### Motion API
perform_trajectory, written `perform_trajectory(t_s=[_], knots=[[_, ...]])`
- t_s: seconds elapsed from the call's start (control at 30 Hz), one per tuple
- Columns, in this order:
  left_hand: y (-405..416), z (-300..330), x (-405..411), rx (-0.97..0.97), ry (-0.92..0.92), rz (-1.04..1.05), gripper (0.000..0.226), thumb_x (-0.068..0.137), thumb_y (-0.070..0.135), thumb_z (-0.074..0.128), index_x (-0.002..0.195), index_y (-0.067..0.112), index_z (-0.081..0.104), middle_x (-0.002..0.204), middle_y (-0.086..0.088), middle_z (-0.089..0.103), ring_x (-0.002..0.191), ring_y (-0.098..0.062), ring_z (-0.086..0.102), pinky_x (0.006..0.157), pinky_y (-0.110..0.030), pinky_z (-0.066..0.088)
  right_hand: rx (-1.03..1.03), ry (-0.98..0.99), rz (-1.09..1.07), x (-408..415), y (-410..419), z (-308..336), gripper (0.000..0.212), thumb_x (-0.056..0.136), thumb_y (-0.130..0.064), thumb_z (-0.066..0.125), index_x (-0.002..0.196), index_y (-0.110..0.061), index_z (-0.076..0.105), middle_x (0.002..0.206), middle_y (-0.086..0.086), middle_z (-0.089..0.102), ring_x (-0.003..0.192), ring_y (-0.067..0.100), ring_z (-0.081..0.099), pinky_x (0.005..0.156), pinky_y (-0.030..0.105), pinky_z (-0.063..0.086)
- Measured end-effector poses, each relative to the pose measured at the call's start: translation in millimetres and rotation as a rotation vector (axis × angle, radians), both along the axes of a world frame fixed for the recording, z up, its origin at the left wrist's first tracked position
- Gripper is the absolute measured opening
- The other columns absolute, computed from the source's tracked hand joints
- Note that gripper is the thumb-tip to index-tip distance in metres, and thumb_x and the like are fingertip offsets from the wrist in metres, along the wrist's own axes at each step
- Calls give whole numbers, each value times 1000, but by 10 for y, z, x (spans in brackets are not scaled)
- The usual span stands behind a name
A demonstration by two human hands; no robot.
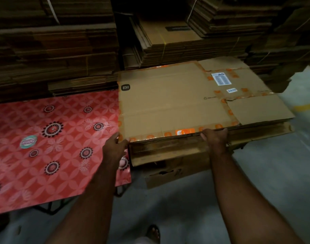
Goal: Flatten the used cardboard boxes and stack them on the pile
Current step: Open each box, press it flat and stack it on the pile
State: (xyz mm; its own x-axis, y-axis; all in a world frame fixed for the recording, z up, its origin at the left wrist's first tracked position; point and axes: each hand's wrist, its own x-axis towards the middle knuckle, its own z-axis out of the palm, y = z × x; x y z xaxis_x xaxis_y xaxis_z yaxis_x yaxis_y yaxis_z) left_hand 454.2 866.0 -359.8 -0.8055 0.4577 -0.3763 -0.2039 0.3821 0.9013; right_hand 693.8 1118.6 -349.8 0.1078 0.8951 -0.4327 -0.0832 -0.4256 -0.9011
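1. My left hand (115, 143) grips the near-left corner of the flattened brown cardboard box (177, 101), centre frame; my right hand (215, 140) grips its near edge.
2. It lies atop the low cardboard pile (168, 152), beside a red floral-patterned table (45, 147); grey floor (186, 208), tied cardboard stacks (54, 50) behind.
3. Orange tape, white barcode label (221, 78), black logo (125, 87).

Bare grey floor (177, 208) around my forearms gives open passage; red patterned table (45, 147) blocks my left, the low cardboard pile (168, 152) stands ahead, and tall bundled cardboard stacks (54, 55) wall off everything behind
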Motion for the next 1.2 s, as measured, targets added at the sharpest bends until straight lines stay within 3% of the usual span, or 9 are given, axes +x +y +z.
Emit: perform_trajectory(t_s=[0.07,0.13,0.23,0.33,0.47,0.57,0.7,0.97,1.2], knots=[[-36,-36,-33,-54,82,-61,78,53,58,77,122,25,70,101,-7,77,91,-28,74,86,-54,59,-3,-46,23,16,3,-19,89,84,10,68,158,-8,22,145,18,48,107,26,64,61,27,59],[-67,14,-12,-90,141,-106,80,54,59,77,125,23,69,99,-6,78,91,-28,75,88,-55,58,14,-133,36,19,-40,-27,93,76,-5,77,156,-8,29,142,16,54,115,30,63,66,33,61],[-104,160,30,-191,284,-244,57,73,49,74,122,21,70,101,-6,77,96,-28,73,83,-36,55,62,-380,123,23,-90,-90,103,56,-40,74,147,-4,43,141,19,56,126,35,58,101,44,53],[-113,213,1,-276,418,-311,44,91,37,69,127,11,65,120,-13,71,112,-32,66,84,-31,43,108,-469,149,-29,-282,92,70,77,-26,70,139,2,51,139,22,55,126,39,56,106,41,47],[-228,327,-55,-280,500,-342,41,98,25,63,134,6,60,126,-18,68,118,-32,63,93,-30,43,215,-528,178,-272,-680,326,61,88,-18,68,142,3,49,142,22,53,128,37,53,104,36,43],[-508,429,-136,-268,568,-386,40,97,32,65,126,6,66,115,-17,72,107,-33,67,90,-32,46,335,-526,318,-613,-1179,394,62,89,-18,69,144,1,47,140,18,54,126,34,55,106,40,46],[-1204,585,-377,-264,668,-403,59,84,50,52,120,6,70,113,-15,73,102,-32,69,90,-37,52,479,-546,600,-1276,-2014,411,56,86,-15,72,136,4,54,126,22,60,112,40,61,101,45,47],[-3625,638,-1022,-395,707,-103,66,81,60,41,114,11,73,112,-11,74,103,-31,68,90,-39,53,754,-470,1218,-2749,-4506,483,60,86,-22,66,140,1,54,131,22,56,120,37,57,102,38,45],[-5907,698,-1182,-565,549,315,46,81,50,48,104,19,73,103,-7,73,100,-30,67,82,-42,54,908,-411,1666,-3566,-6750,597,67,82,-39,53,140,-5,53,135,16,54,129,32,49,105,39,43]])
